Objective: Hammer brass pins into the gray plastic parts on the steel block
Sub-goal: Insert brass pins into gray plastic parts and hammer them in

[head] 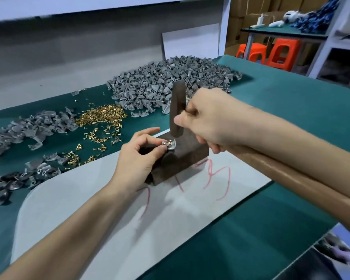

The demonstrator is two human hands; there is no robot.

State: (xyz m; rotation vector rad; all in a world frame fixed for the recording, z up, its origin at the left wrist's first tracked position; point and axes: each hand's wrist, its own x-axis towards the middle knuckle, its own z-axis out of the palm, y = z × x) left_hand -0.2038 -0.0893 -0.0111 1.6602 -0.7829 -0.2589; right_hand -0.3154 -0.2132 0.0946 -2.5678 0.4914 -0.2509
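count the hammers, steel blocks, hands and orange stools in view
hammer: 1
steel block: 1
hands: 2, left hand and right hand
orange stools: 2
total: 6

We couldn't make out most of the gray part (171, 147): fingertips of the left hand (137, 156) covered its near side, & the brass pin (170, 141) on it was too small to judge its depth. That hand also hid the near-left top of the steel block (180, 158). The hammer (175, 110) handle was buried in the right hand (208, 118), ran under the forearm & got cut off at the right edge. Its head blocked pt of the big gray pile (150, 81). The left-side pile (18, 128) ran off frame. Red marks (218, 178) on the white sheet (89, 199) were unreadable to us. Upper-left bkgd & bottom-right corner were smeared.
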